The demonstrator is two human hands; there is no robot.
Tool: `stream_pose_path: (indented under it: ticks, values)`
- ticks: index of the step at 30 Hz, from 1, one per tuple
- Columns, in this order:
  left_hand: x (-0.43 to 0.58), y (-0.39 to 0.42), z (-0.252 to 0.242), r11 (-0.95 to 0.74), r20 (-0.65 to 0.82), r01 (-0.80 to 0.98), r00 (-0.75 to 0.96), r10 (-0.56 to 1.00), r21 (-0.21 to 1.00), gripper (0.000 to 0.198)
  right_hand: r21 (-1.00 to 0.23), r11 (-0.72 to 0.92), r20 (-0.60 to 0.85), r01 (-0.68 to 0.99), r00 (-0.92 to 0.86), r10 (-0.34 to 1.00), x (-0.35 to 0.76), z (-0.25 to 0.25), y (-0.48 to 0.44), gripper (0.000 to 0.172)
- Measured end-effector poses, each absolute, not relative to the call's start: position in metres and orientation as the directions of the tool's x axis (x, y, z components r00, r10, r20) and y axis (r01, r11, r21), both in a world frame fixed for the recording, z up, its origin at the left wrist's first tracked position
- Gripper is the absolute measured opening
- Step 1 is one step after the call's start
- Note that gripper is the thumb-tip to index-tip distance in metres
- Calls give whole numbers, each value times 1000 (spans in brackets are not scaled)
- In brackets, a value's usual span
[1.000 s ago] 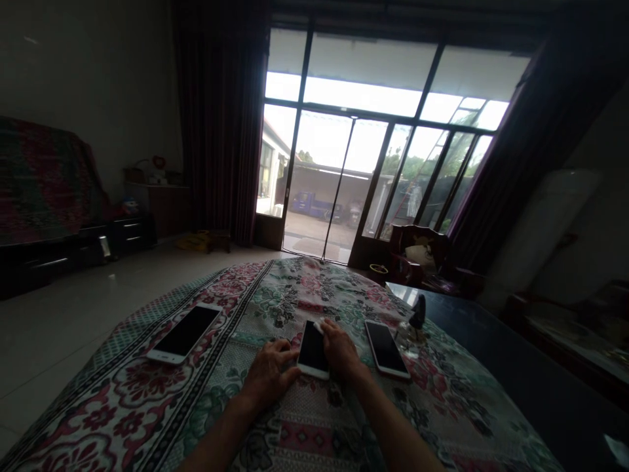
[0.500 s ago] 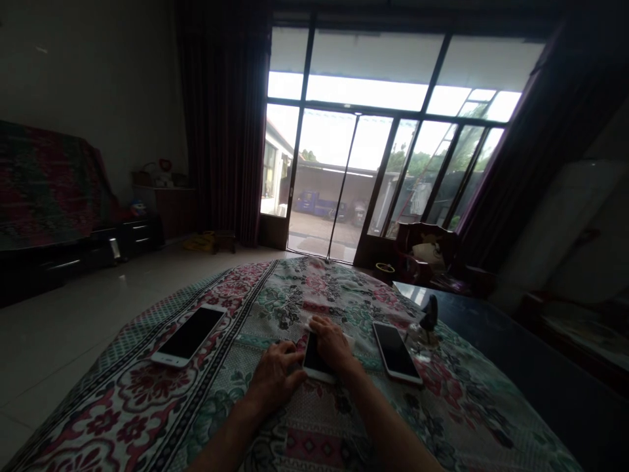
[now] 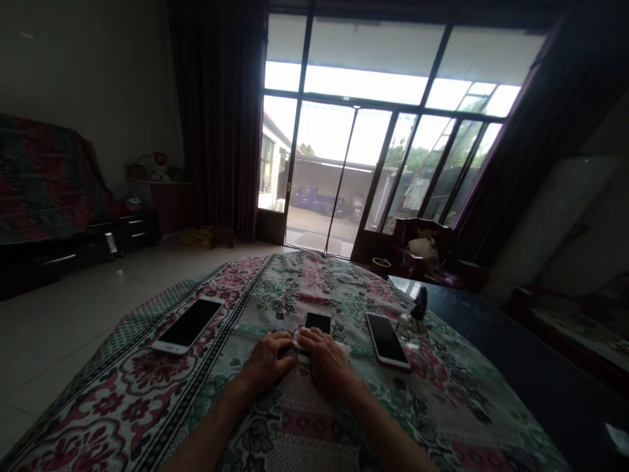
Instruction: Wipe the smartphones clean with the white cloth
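Observation:
Three phones lie on a floral cloth (image 3: 147, 387). The middle phone (image 3: 317, 322) is dark-screened and partly covered by my hands. My left hand (image 3: 265, 364) rests on its left edge with fingers curled against it. My right hand (image 3: 324, 357) lies over its near half and presses a small white wipe (image 3: 297, 339) on the screen. A white phone (image 3: 187, 324) lies far to the left. A pink-edged phone (image 3: 386, 339) lies just right of my right hand.
A small glass bottle with a dark top (image 3: 413, 324) stands beside the right phone. A dark glossy table (image 3: 521, 367) adjoins the cloth on the right. Wooden chairs (image 3: 427, 252) and glass doors (image 3: 344, 170) are ahead, a covered cabinet (image 3: 44, 196) at left.
My right hand slid back along the middle phone toward me with the wipe, uncovering the phone's far end. My left hand stayed at the phone's left edge. The view shifted slightly.

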State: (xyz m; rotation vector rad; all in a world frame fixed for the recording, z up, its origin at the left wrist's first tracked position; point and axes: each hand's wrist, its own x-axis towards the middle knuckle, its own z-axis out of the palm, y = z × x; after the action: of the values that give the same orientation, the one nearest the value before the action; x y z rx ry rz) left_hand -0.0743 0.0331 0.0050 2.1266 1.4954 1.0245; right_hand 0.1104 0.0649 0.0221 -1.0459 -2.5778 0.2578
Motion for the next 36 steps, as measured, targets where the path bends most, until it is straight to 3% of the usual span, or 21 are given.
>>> stream_pose_path:
  ticks: [15, 22, 36]
  values:
    - [-78, 40, -12, -360, 392, 705, 126, 911, 611, 46, -248, 763, 353, 597, -678, 645, 114, 18, 27, 34]
    - [-81, 43, -17, -355, 401, 723, 118, 908, 593, 44, -253, 771, 360, 585, -683, 636, 114, 19, 28, 28]
    - [-82, 40, -13, -370, 405, 762, 156, 901, 531, 38, -242, 715, 370, 655, -619, 693, 129, 13, 11, 30]
